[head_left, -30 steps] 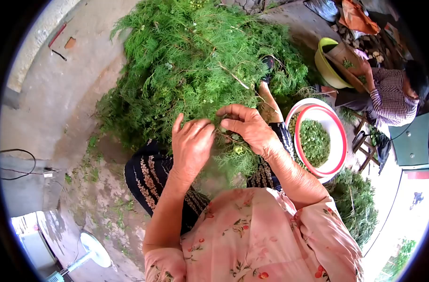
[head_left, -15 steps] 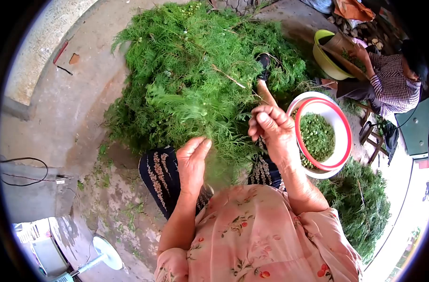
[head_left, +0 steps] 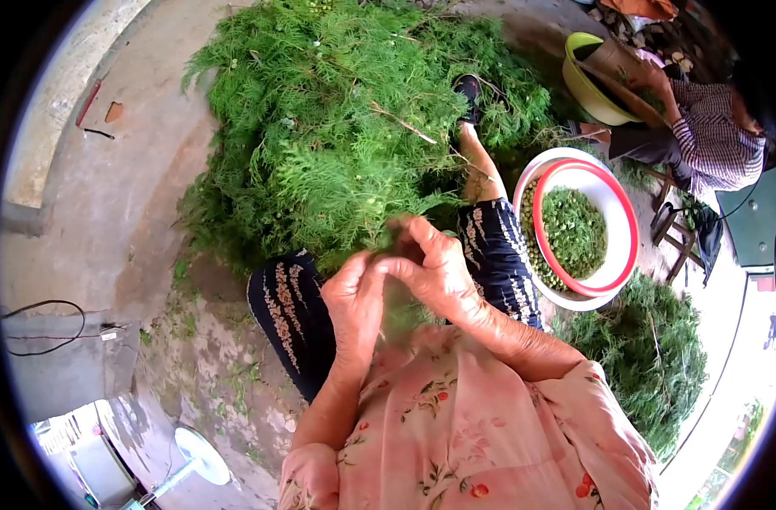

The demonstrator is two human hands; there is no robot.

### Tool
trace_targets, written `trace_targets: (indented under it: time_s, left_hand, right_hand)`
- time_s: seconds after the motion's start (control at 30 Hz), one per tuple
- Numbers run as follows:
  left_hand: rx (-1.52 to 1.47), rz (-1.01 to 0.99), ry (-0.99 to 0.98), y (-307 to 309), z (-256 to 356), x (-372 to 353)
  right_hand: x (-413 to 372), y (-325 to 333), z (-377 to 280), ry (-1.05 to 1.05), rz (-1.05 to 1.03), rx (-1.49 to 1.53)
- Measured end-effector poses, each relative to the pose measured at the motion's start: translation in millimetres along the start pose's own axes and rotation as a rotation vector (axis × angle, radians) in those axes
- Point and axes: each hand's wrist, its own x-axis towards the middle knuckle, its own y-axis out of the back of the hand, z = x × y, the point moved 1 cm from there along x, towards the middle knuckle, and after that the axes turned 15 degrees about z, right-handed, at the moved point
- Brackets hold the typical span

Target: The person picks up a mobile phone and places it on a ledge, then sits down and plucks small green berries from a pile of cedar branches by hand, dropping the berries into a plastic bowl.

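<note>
My left hand (head_left: 352, 293) is closed in a pinch on a feathery green sprig (head_left: 332, 200), which fans out away from me above my lap. My right hand (head_left: 439, 268) has come up against the left, its thumb touching near the left fingertips. Its curled fingers close on the sprig's stem end; the fingertips are smeared by motion. Just beyond lies a big heap of green branches (head_left: 320, 93). To the right, a red-rimmed basin (head_left: 617, 234) of small green pieces (head_left: 573, 229) sits in a larger white basin (head_left: 524, 191) with round green berries.
Another heap of branches (head_left: 643, 365) lies at the lower right. A person in a checked shirt (head_left: 719, 127) sits at the far right by a yellow-green tub (head_left: 579, 85). A white fan (head_left: 203, 455) stands lower left, near a black cable (head_left: 84, 319) on the floor.
My right hand has moved left from beside the basin to meet my left hand at the sprig. My left hand still pinches the sprig. The view has shifted slightly.
</note>
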Motion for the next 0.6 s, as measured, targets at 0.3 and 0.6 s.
trace_targets:
  time_s: [0.3,0.6]
  left_hand:
    - [0.044,-0.055,-0.032,-3.9,3.0,0.7]
    - [-0.299,0.010,0.487,-5.0,-0.1,2.2]
  right_hand:
    - [7.1,-3.7,27.7,-0.045,-0.120,-0.010]
    - [2.2,-12.3,27.2,-0.579,-0.133,0.484]
